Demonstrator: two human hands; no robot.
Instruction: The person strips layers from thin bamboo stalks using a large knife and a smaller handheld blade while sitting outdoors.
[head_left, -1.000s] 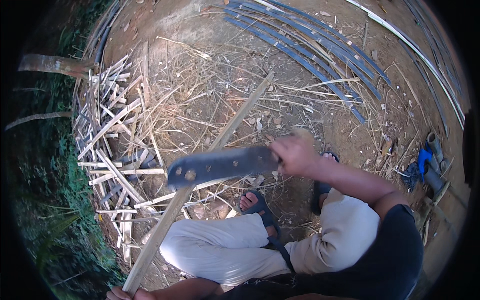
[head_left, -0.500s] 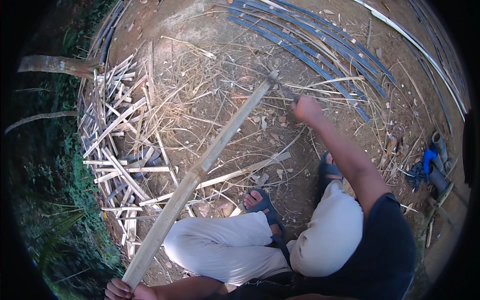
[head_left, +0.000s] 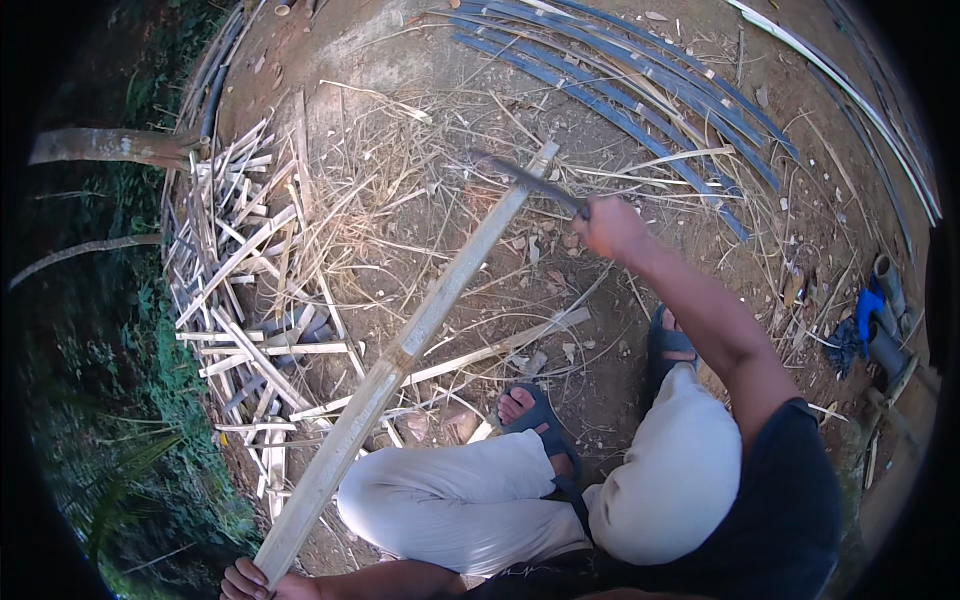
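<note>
A long pale strip of split bamboo [head_left: 407, 347] slants from the lower left up to the middle of the view, with a darker node partway along. My left hand [head_left: 255, 580] is closed around its near end. My right hand [head_left: 612, 228] grips the handle of a machete [head_left: 540, 184], its dark blade lying across the strip a little short of the far end. The blade's tip reaches out past the strip's left side. Whether the blade touches the bamboo or hovers over it, I cannot tell.
Cut bamboo pieces [head_left: 240, 260] are heaped at the left beside green plants [head_left: 165, 340]. Thin shavings [head_left: 380, 180] litter the ground. Dark bamboo strips [head_left: 640, 95] lie at the far right. Another pale strip [head_left: 490, 350] lies before my sandalled feet [head_left: 535, 415]. Bamboo tubes and a blue cloth [head_left: 868, 315] are at the right.
The machete blade, earlier mostly hidden near the strip's far end, now lies crosswise over the strip, pointing left. My left hand still holds the near end.
</note>
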